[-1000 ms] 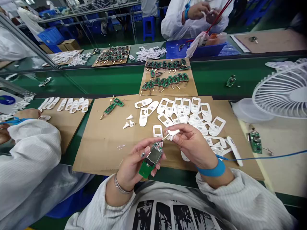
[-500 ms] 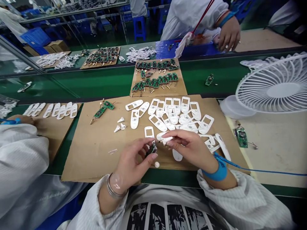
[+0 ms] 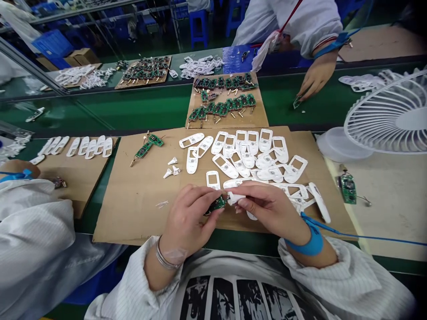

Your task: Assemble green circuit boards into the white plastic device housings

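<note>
My left hand [image 3: 195,215] is closed on a small green circuit board [image 3: 218,203], partly covered by the fingers. Between thumb and fingers of my right hand [image 3: 263,202] is a white plastic cone-shaped cap [image 3: 235,198], held right at the board's end. Whether the two parts touch I cannot tell. Beyond my hands lie many white plastic housings [image 3: 247,155] with rectangular windows, on a cardboard sheet [image 3: 133,213]. To the left are loose white caps [image 3: 175,170] and two more circuit boards [image 3: 143,150].
A cardboard piece with rows of circuit boards [image 3: 220,108] lies ahead. On the right stand a white fan [image 3: 393,115] and another circuit board [image 3: 348,189]. A blue wrist cord [image 3: 347,234] runs rightward. Opposite, a co-worker's hand [image 3: 316,78] holds a board; another person's sleeve [image 3: 36,213] is at left.
My hands have come closer together, bringing the white cap up to the board's end. The co-worker opposite has reached down and picked up the board lying on the green surface.
</note>
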### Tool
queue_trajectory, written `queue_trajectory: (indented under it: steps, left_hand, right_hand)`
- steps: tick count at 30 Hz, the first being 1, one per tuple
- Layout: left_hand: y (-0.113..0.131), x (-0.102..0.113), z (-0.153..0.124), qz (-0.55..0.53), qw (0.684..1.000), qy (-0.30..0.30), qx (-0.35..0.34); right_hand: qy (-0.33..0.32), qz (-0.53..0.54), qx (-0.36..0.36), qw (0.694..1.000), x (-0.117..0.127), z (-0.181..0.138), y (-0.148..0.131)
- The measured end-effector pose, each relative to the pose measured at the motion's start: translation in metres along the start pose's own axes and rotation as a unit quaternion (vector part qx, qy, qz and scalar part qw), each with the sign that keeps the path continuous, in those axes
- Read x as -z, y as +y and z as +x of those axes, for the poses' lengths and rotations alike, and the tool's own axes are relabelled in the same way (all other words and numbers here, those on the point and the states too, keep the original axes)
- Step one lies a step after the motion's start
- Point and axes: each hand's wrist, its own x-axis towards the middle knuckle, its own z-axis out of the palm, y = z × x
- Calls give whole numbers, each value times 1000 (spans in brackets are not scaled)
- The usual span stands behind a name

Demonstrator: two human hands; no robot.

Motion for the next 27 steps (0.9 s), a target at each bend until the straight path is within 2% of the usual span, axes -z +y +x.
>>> queue_trajectory:
  steps: [2, 6, 9, 13, 18, 22, 27]
  left_hand:
    - [0, -1, 0, 13, 1000, -3, -9]
    - [2, -2, -1, 21, 999, 29, -18]
    - [5, -2, -1, 0, 999, 46, -26]
    - [6, -4, -1, -7, 999, 36, -33]
    - [5, -4, 0, 22, 999, 34, -36]
    - [5, -5, 1, 51, 997, 38, -47]
    - [4, -7, 0, 38, 997, 41, -49]
  right_hand:
    - [-1, 38, -20, 999, -1, 0, -2]
    - [56, 106, -71, 990, -6, -1, -2]
    - [72, 96, -60, 991, -9, -2, 0]
    - [101, 93, -31, 990, -9, -2, 0]
    - [82, 97, -29, 991, -7, -3, -2]
    - [98, 108, -15, 989, -7, -5, 0]
    - [104, 126, -6, 986, -7, -7, 4]
